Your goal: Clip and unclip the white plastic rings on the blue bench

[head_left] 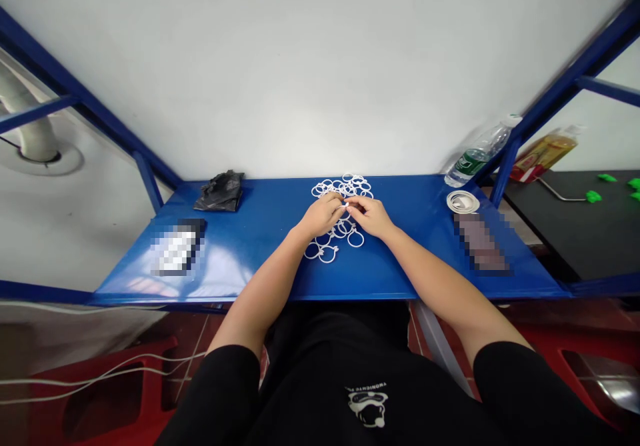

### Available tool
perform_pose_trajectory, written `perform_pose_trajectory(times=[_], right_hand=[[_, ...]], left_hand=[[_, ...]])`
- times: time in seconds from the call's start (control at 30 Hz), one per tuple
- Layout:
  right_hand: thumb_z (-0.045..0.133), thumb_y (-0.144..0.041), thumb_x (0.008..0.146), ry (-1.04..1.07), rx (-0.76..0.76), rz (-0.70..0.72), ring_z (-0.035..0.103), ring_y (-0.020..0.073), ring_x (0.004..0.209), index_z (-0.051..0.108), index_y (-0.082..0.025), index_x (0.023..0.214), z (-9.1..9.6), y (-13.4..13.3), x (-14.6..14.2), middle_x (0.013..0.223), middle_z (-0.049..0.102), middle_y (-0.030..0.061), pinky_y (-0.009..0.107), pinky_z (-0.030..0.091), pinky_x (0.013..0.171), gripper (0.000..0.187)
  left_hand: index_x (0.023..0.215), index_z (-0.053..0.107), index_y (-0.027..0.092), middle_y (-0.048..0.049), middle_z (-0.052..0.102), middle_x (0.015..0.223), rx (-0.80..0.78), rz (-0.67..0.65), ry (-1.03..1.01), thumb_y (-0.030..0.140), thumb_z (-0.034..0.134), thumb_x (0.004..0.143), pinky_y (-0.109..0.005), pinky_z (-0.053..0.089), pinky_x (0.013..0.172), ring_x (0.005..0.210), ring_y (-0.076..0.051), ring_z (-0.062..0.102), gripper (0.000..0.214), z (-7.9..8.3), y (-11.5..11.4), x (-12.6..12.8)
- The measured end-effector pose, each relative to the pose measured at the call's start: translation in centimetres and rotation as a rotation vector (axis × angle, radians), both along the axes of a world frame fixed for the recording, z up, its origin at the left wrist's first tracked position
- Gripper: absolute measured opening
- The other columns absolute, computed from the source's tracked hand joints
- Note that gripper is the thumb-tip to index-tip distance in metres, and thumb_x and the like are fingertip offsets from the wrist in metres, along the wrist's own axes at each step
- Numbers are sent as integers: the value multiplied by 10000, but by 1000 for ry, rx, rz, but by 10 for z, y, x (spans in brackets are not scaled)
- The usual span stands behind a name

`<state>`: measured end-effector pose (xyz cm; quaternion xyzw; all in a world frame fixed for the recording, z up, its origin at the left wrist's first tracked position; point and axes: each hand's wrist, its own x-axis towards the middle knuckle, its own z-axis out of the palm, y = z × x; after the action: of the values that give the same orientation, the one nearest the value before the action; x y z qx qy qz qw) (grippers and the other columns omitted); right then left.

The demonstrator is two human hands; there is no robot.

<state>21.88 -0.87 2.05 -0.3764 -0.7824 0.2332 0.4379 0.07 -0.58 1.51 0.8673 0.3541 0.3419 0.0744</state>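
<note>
Pinching a ring [347,205] in left hand [321,216] and right hand [371,216], among other rings [328,255] near back edge of desk [267,223].

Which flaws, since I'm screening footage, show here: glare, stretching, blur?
Head view throughout: glare on the blue table, left side; stretching near the edges; pixelation over a left patch and a right patch; white rings too small for fine detail.

Backed by a pale wall [300,66], framed with blue bars [148,183], floored in reddish tiles [199,329]; furnished with a glare-streaked blue table [267,216], black table [550,226], red stools [153,389].
</note>
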Motion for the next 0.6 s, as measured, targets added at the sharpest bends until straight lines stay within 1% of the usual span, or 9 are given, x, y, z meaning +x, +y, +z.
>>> perform_pose_trajectory(times=[0.13,0.3,0.43,0.5,0.6], right_hand=[[644,-301,920,-9,-62,-10,698,182,694,805,-222,1066,-1,0,0,864,797,35,315,556,688,230],[638,-205,805,39,-100,-11,647,152,625,808,-210,905,-2,1,-3,745,757,-3,267,499,618,198],[562,-186,797,89,-227,-50,617,145,536,804,-202,770,-2,11,-1,582,686,-12,256,494,578,244],[563,-208,806,125,-270,-72,622,141,515,815,-195,780,-1,17,5,608,714,2,258,511,572,254],[601,-267,827,207,-276,-106,646,136,538,837,-194,907,-1,23,14,843,817,46,275,545,580,260]], left_hand=[[987,683,171,-132,681,1198,13,-21,78,322,425,1108,-438,573,984,1107,-238,652,322,2,-1,3],[985,691,165,-130,682,1130,34,-62,120,324,414,1111,-425,574,933,1043,-238,649,343,3,-3,9],[1012,692,170,-128,684,1153,28,-77,117,356,411,1121,-421,573,940,1058,-238,653,354,5,-6,12],[1008,687,172,-128,690,1178,6,-55,104,365,397,1128,-426,571,972,1085,-239,661,369,6,-6,10],[1041,683,172,-131,698,1208,-29,14,79,360,388,1130,-436,564,1019,1126,-246,668,360,7,-5,6]])
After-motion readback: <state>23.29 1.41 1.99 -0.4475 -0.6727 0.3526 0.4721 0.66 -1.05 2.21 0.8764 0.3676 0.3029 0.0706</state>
